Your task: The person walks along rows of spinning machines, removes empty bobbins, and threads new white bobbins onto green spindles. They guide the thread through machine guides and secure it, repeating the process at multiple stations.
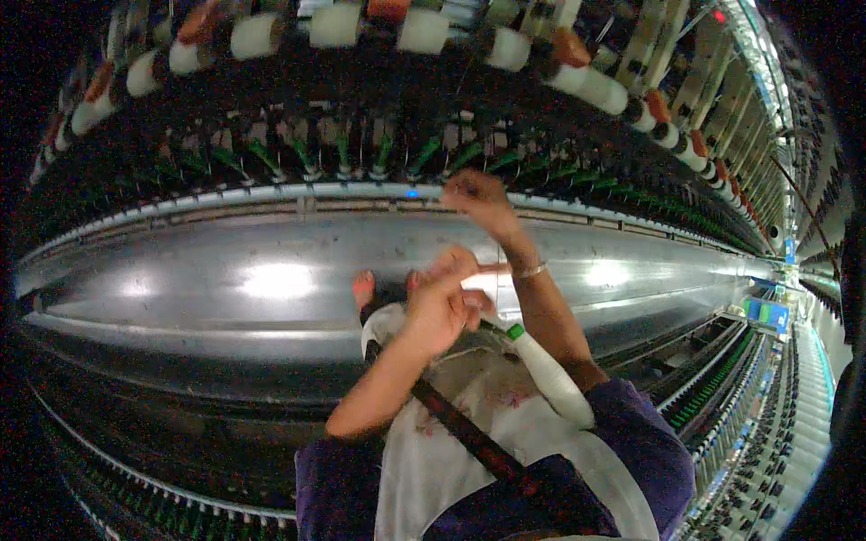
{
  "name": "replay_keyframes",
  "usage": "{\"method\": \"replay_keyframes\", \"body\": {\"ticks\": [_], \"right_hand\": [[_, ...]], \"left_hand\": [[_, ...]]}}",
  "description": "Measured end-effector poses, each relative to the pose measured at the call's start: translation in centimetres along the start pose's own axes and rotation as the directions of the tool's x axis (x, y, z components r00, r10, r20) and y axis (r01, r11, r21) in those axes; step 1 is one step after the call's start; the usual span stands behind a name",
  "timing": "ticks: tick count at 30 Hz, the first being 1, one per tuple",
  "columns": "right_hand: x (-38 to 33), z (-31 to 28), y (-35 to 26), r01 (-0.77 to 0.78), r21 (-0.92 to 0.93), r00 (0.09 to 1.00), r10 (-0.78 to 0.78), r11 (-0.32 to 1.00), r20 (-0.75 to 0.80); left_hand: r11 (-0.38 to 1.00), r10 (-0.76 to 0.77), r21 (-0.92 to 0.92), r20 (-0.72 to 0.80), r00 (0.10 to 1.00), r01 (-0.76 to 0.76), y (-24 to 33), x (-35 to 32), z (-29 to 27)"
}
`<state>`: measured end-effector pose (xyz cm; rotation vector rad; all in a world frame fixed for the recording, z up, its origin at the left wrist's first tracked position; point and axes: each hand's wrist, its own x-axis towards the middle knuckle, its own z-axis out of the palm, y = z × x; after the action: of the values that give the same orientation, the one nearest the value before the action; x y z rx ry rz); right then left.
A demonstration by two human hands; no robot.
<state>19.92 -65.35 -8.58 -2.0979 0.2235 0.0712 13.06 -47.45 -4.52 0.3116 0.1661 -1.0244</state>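
Blurring L hand (444,305), nr bobbin (552,380), R hand (478,194) unclr

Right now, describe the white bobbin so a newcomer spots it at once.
Find the shiny grey floor across the picture, then the left hand above it. Right of and below that hand, the white bobbin slants beside the right forearm. Unlike the white spools along the top, it tapers and carries a green band.

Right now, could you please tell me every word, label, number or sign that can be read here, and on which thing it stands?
No readable text shows in this picture.
White spool with a green tip: no writing can be made out.
Blue-and-green panel at far right: too small and blurred to read.
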Motion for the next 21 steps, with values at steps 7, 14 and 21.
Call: {"method": "replay_keyframes", "body": {"ticks": [7, 14, 21], "right_hand": [[-8.9, -12.2, -13.4, 0.431, 0.414, 0.896, -0.434, 0.802, -0.092], [-17.0, -16.6, -21.1, 0.607, 0.580, 0.645, -0.763, 0.542, 0.038], [-17.5, -14.0, -22.1, 0.500, 0.763, 0.629, -0.778, 0.409, 0.005]], "left_hand": [[0.807, -0.450, 0.542, 0.308, 0.838, 0.234, -2.2, -2.0, 3.2], [0.735, -0.574, 0.556, 0.205, 0.793, 0.389, -2.5, -2.5, 4.6], [0.618, -0.644, 0.647, 0.092, 0.759, 0.446, -1.0, -4.1, 4.9]]}}
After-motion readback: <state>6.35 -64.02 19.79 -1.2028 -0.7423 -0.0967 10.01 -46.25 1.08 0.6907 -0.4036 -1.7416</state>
